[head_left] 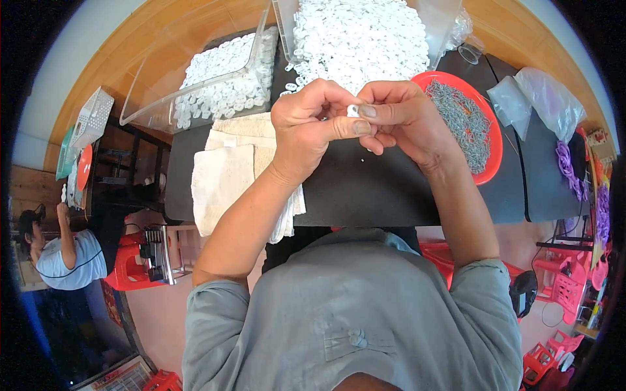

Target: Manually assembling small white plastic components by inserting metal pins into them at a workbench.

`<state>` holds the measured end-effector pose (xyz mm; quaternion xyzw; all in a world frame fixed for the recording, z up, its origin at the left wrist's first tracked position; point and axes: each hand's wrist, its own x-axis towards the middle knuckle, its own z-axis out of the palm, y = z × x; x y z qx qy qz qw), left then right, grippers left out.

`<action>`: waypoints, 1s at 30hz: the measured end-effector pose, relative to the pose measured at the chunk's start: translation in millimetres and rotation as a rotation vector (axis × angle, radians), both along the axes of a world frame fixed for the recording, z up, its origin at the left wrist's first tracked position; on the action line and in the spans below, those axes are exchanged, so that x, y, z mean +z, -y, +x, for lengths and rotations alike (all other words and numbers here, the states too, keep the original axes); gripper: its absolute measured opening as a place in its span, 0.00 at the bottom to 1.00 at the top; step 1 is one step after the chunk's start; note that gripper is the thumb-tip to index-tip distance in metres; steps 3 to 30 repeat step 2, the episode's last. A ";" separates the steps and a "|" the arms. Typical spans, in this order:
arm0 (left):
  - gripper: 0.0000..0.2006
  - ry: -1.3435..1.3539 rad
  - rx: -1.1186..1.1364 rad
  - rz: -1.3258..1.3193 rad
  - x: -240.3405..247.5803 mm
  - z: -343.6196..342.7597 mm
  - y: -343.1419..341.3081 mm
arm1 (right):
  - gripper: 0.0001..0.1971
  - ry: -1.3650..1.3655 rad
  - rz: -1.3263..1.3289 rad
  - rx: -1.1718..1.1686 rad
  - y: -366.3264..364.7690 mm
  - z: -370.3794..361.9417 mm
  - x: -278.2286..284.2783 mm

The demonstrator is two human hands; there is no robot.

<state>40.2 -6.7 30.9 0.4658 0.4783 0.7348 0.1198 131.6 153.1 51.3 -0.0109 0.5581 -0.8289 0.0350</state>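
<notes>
Both hands meet above the dark table (378, 189), fingertips pinched together around one small white plastic piece (353, 111). My left hand (310, 124) grips it between thumb and fingers from the left. From the right, my right hand (411, 120) presses its thumb and fingers against the same piece. Just beyond the hands lies a heap of similar white pieces (358, 39) in a clear bin. Close to my right hand stands a red basin (497, 140) full of small grey metal parts (460, 117). The fingers cover most of the held piece.
A second clear bin (147, 98) of white pieces stands at the far left. Folded cream towels (222, 176) lie beside my left forearm. Clear plastic bags (548, 98) and purple cord (568, 169) are at the right. Another person (72, 257) sits at a table on the far left.
</notes>
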 end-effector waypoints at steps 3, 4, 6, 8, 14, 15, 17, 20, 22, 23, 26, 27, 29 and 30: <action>0.08 0.018 -0.018 0.015 -3.2 -0.1 0.9 | 0.10 -0.010 -0.013 0.006 0.8 0.1 -0.4; 0.08 0.018 -0.018 0.015 -3.2 -0.1 0.9 | 0.10 -0.010 -0.013 0.006 0.8 0.1 -0.4; 0.08 0.018 -0.018 0.015 -3.2 -0.1 0.9 | 0.10 -0.010 -0.013 0.006 0.8 0.1 -0.4; 0.08 0.018 -0.018 0.015 -3.2 -0.1 0.9 | 0.10 -0.010 -0.013 0.006 0.8 0.1 -0.4; 0.08 0.018 -0.018 0.015 -3.2 -0.1 0.9 | 0.10 -0.010 -0.013 0.006 0.8 0.1 -0.4; 0.08 0.018 -0.018 0.015 -3.2 -0.1 0.9 | 0.10 -0.010 -0.013 0.006 0.8 0.1 -0.4; 0.08 0.018 -0.018 0.015 -3.2 -0.1 0.9 | 0.10 -0.010 -0.013 0.006 0.8 0.1 -0.4; 0.08 0.018 -0.018 0.015 -3.2 -0.1 0.9 | 0.10 -0.010 -0.013 0.006 0.8 0.1 -0.4; 0.08 0.018 -0.018 0.015 -3.2 -0.1 0.9 | 0.10 -0.010 -0.013 0.006 0.8 0.1 -0.4; 0.08 0.018 -0.018 0.015 -3.2 -0.1 0.9 | 0.10 -0.010 -0.013 0.006 0.8 0.1 -0.4; 0.08 0.018 -0.018 0.015 -3.2 -0.1 0.9 | 0.10 -0.010 -0.013 0.006 0.8 0.1 -0.4; 0.08 0.018 -0.018 0.015 -3.2 -0.1 0.9 | 0.10 -0.010 -0.013 0.006 0.8 0.1 -0.4; 0.08 0.018 -0.018 0.015 -3.2 -0.1 0.9 | 0.10 -0.010 -0.013 0.006 0.8 0.1 -0.4; 0.08 0.018 -0.018 0.015 -3.2 -0.1 0.9 | 0.10 -0.010 -0.013 0.006 0.8 0.1 -0.4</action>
